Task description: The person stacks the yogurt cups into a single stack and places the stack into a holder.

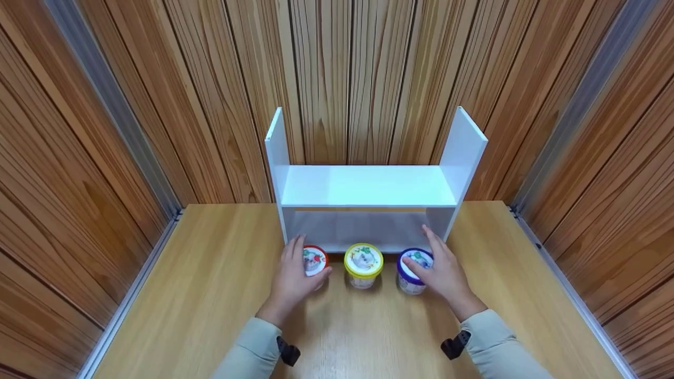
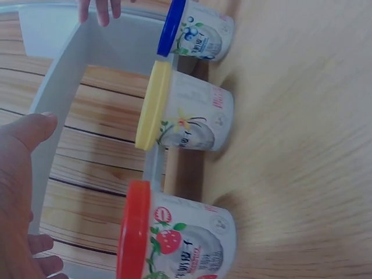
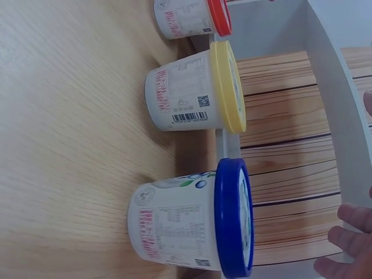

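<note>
Three paper tubs with coloured lids stand upright in a row on the wooden table. The left one has a red lid and strawberry print (image 2: 189, 244), the middle one a yellow lid (image 1: 363, 263), the right one a blue lid (image 3: 180, 224). My left hand (image 1: 292, 276) is over the red-lidded tub, thumb and fingers spread; the left wrist view shows a gap between hand and tub. Over the blue-lidded tub hovers my right hand (image 1: 442, 271), its fingers spread and apart from the lid in the right wrist view. Neither hand holds anything.
Just behind the tubs stands a white two-level shelf (image 1: 368, 187) with tall side panels. Wood-plank walls (image 1: 321, 79) enclose the table (image 1: 226, 268) at the back and both sides. Black wrist cameras (image 1: 288, 351) sit at both cuffs.
</note>
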A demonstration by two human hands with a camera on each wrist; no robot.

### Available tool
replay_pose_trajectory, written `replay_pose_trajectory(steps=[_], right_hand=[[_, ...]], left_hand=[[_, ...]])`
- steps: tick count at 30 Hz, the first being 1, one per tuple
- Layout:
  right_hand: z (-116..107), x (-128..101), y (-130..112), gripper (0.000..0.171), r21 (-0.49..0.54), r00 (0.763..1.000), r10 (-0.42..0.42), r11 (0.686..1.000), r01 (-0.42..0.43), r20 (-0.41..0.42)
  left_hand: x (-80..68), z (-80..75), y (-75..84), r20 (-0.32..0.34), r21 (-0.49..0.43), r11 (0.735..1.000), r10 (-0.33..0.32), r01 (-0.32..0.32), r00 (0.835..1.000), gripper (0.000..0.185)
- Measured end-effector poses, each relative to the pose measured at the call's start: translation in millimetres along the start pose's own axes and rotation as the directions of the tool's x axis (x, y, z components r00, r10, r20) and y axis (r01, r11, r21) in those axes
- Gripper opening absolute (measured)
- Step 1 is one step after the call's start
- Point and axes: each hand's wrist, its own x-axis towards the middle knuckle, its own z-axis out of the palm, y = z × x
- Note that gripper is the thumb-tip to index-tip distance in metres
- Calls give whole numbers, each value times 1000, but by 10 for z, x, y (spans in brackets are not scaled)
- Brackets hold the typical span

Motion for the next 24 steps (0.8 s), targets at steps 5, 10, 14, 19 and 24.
replay_pose_trajectory(steps=[5, 10, 14, 19, 24], right_hand=[[31, -14, 63, 94, 78, 1000, 16, 997, -14, -24], [85, -39, 176, 97, 165, 999, 32, 986, -25, -41], [133, -32, 270, 100, 215, 999, 22, 977, -11, -49], [182, -22, 373, 103, 247, 998, 23, 969, -9, -54], [216, -21, 464, 108, 268, 997, 64, 962, -51, -41]], left_hand=[[-19, 31, -70, -11, -60, 997, -51, 50, 999, 108], [-48, 63, -134, -9, -119, 988, -104, 102, 995, 113], [-42, 87, -177, -9, -177, 976, -132, 128, 991, 114], [-31, 129, -238, -9, -231, 962, -149, 143, 989, 115], [-19, 157, -301, -22, -239, 961, -146, 136, 989, 117]])
